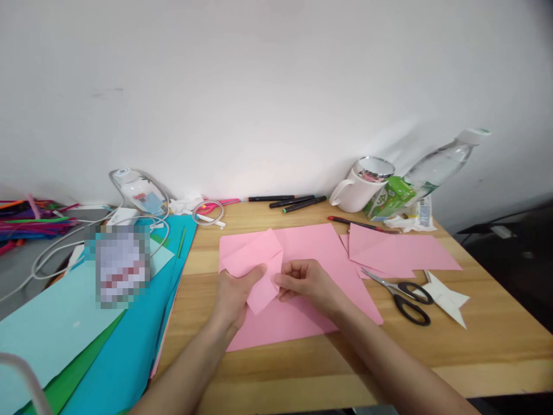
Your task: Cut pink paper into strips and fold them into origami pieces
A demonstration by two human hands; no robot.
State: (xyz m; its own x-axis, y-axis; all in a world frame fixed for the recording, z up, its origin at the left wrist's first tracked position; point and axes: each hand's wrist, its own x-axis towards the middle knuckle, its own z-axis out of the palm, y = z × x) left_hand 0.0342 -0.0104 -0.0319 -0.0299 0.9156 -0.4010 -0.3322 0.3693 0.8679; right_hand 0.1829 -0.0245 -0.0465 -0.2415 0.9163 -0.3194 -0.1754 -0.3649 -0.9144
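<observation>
A small folded pink paper is held just above a large pink sheet lying on the wooden table. My left hand grips the folded paper from the left, thumb on top. My right hand pinches its right edge with curled fingers. Both forearms reach in from the bottom of the view.
Black-handled scissors and a white folded paper shape lie to the right, by more pink paper. Markers, a white mug, a green carton and a water bottle line the wall. Blue and green sheets and cables lie left.
</observation>
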